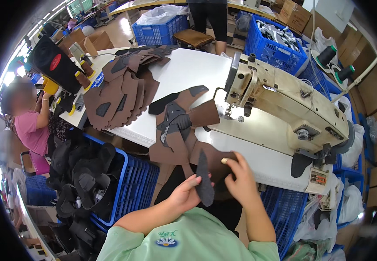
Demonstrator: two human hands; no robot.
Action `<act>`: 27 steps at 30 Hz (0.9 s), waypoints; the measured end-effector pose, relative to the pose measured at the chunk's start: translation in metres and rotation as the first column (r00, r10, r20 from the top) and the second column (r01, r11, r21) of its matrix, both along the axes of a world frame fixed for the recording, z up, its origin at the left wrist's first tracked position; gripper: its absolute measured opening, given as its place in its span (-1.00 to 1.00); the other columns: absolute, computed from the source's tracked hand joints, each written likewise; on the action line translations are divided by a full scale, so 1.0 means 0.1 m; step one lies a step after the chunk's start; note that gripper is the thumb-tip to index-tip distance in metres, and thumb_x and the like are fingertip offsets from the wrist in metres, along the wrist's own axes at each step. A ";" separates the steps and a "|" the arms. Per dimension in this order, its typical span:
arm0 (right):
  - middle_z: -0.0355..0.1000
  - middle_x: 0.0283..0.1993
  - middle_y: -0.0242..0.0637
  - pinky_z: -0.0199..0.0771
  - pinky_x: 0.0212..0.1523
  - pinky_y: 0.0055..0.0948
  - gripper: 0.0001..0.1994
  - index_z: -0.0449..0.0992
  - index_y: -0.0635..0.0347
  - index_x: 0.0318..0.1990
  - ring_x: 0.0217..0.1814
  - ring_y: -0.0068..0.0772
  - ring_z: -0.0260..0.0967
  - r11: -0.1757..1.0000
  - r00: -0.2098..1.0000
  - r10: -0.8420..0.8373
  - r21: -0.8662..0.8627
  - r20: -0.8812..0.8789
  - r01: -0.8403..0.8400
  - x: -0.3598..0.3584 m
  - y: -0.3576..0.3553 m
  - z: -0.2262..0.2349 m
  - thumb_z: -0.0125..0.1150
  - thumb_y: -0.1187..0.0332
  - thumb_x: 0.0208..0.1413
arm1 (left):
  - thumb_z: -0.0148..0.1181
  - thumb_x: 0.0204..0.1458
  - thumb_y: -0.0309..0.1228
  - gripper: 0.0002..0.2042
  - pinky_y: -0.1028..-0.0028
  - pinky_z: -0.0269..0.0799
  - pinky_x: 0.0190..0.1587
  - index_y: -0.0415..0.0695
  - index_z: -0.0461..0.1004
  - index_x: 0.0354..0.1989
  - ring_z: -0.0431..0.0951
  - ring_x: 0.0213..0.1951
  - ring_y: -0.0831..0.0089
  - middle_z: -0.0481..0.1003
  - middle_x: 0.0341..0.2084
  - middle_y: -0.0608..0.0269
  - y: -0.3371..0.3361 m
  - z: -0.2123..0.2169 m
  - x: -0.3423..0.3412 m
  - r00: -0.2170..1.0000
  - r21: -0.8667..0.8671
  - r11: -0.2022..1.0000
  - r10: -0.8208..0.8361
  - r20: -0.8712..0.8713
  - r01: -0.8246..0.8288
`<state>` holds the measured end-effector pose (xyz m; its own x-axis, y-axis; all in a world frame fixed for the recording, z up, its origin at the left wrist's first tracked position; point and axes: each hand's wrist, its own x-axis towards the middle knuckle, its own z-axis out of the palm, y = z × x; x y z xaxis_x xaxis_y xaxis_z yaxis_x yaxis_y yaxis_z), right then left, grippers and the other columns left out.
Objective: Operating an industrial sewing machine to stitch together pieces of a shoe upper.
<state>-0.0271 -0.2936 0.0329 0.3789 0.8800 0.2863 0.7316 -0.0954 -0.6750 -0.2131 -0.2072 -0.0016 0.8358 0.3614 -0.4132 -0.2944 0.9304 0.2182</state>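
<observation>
My left hand (187,191) pinches a narrow, pointed dark grey felt-like piece (203,182) upright in front of my lap. Behind it, a brown shoe upper (169,150) with black overlays and a ribbed black patch lies partly on the white table, its near part overhanging the edge. My right hand (240,176) has bent fingers at the near right edge of that upper; one fingertip looks pale, as if covered. The contact under those fingers is partly hidden. The sewing machine (279,100) stands just beyond, its needle area right of the upper.
Stacked brown upper pieces (123,95) cover the table's left part. A blue crate (132,187) of black pieces stands at left, another blue crate (284,206) below the table at right. Thread cones (327,54) stand behind the machine. A person in pink (31,117) sits at left; another stands across the table.
</observation>
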 end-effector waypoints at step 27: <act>0.27 0.23 -0.09 0.13 0.23 -0.04 -0.48 0.44 0.17 0.09 0.29 -0.02 0.14 0.945 0.940 -0.136 -0.246 0.312 0.218 0.31 0.55 -0.23 0.30 0.12 -0.01 | 0.26 -0.08 -0.43 -0.81 0.29 0.38 -0.06 -0.31 0.51 -0.34 0.46 -0.18 0.11 0.45 -0.25 0.06 1.91 0.71 1.00 0.769 0.586 -0.541 0.198 -0.608 0.603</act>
<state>0.0043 -0.2385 0.0103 0.4731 0.8655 0.1646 0.8436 -0.3912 -0.3680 -0.1127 -0.0165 0.0695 0.9484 0.3082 -0.0750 0.2885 -0.7399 0.6077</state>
